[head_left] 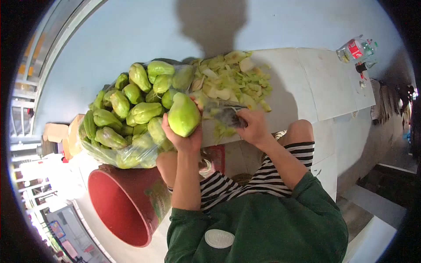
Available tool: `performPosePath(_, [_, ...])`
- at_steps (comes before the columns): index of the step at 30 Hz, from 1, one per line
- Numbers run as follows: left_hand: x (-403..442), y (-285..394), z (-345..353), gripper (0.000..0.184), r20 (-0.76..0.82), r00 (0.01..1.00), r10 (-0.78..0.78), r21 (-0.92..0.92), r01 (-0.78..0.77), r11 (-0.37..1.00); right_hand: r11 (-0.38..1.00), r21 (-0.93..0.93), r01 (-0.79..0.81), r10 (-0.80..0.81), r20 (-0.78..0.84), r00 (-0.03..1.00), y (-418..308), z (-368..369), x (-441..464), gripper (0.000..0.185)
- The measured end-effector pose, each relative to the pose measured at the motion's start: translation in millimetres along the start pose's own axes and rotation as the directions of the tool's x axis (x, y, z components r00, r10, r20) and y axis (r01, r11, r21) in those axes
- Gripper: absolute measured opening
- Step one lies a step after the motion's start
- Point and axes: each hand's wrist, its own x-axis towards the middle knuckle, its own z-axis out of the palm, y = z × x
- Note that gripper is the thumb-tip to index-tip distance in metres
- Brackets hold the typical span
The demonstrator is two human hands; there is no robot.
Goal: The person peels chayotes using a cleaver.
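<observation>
My left hand (188,139) is closed around a pale green chayote (183,116), its narrow end pointing up. Just right of it, my right hand (254,126) grips a dark knife (222,113) whose blade is smeared by motion; whether it touches the chayote I cannot tell. A clear plastic bag (136,157) full of green chayotes (144,113) lies left of my left hand. Beyond both hands, a heap of green peelings and cut pieces (239,81) spreads over the tiled ledge (285,65).
Below the bag, a red bucket (118,208) leans with its mouth toward the left. At the ledge's far right lie a plastic bottle (354,50) with a red label and a smaller dark bottle (364,66). Cardboard boxes (72,136) stand at left; a wall rises behind the ledge.
</observation>
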Motion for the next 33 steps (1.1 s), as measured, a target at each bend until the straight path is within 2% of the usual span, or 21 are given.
performPosePath(1, [0,-2,-3,0.072,-0.009,1.000,0.003,0.002,-0.003,1.000,0.976,-0.040,0.214,-0.214,-0.008,0.977,2,3,-5,0.020])
performPosePath(2, [2,-5,-8,0.070,0.080,0.997,0.016,0.017,-0.018,1.000,0.977,-0.033,0.210,-0.211,-0.003,0.978,3,8,-9,0.020])
performPosePath(3, [5,-8,-14,0.068,0.174,0.984,0.030,0.027,-0.036,0.999,0.933,-0.128,0.337,-0.340,0.000,0.941,2,12,-10,0.020])
performPosePath(4, [11,-10,-21,0.069,0.035,0.999,-0.022,-0.172,0.028,0.985,0.862,-0.222,0.456,-0.464,0.015,0.886,0,15,-10,0.020])
performPosePath(5, [14,-12,-30,0.069,0.033,0.999,-0.019,-0.175,0.024,0.984,0.861,-0.221,0.459,-0.467,0.019,0.884,-3,18,-10,0.020])
performPosePath(7, [12,-11,-21,0.068,0.075,0.997,-0.022,-0.024,0.024,0.999,0.802,-0.268,0.534,-0.553,0.006,0.833,-12,23,-9,0.017])
performPosePath(8, [11,-16,-15,0.059,-0.165,0.986,-0.021,-0.095,0.006,0.995,0.801,-0.266,0.537,-0.555,0.009,0.832,-15,25,-9,0.017])
performPosePath(9, [12,-15,-21,0.059,-0.166,0.986,-0.019,-0.097,0.003,0.995,0.793,-0.287,0.538,-0.560,0.008,0.829,-17,27,-8,0.016])
performPosePath(11, [13,-15,-38,0.059,0.128,0.992,-0.017,0.074,0.008,0.997,0.786,-0.307,0.536,-0.561,0.008,0.828,-21,28,-7,0.015])
performPosePath(12, [6,-17,-28,0.060,0.018,1.000,-0.017,0.038,0.016,0.999,0.786,-0.313,0.533,-0.556,0.021,0.831,-24,27,-6,0.014])
performPosePath(15, [5,-19,-32,0.066,0.083,0.991,-0.102,0.037,0.099,0.994,0.790,-0.311,0.529,-0.545,0.043,0.838,-26,27,-5,0.013])
performPosePath(16, [3,-19,-28,0.067,0.022,0.993,-0.115,-0.018,0.115,0.993,0.792,-0.302,0.531,-0.542,0.052,0.839,-26,27,-4,0.013])
performPosePath(20, [6,-17,-30,0.065,0.008,0.990,-0.142,-0.054,0.142,0.988,0.811,-0.281,0.513,-0.523,0.047,0.851,-24,26,-2,0.013])
performPosePath(22, [1,-12,-17,0.054,0.019,1.000,0.003,0.086,-0.005,0.996,0.890,-0.238,0.388,-0.394,0.023,0.919,-11,28,0,0.015])
performPosePath(25, [2,-8,-12,0.053,-0.029,0.999,0.032,0.089,-0.030,0.996,0.880,-0.283,0.383,-0.382,0.061,0.922,-11,25,-2,0.016])
performPosePath(27, [-1,-10,-11,0.052,-0.031,0.999,0.025,0.076,-0.023,0.997,0.881,-0.248,0.404,-0.405,0.048,0.913,-20,22,1,0.017])
performPosePath(29, [-3,-12,-14,0.050,0.119,0.989,0.091,0.072,-0.101,0.992,0.888,-0.207,0.411,-0.413,0.031,0.910,-21,22,-3,0.017])
performPosePath(30, [-3,-12,-14,0.050,0.122,0.989,0.085,0.076,-0.095,0.993,0.914,-0.184,0.363,-0.359,0.056,0.932,-15,22,-3,0.017])
performPosePath(31, [-3,-11,-13,0.050,0.075,0.993,0.087,0.095,-0.094,0.991,0.935,-0.164,0.315,-0.305,0.083,0.949,-11,21,-4,0.018])
performPosePath(33, [0,-8,-8,0.049,-0.011,0.995,0.100,0.128,-0.098,0.987,0.934,-0.183,0.308,-0.301,0.063,0.951,-11,20,-3,0.018])
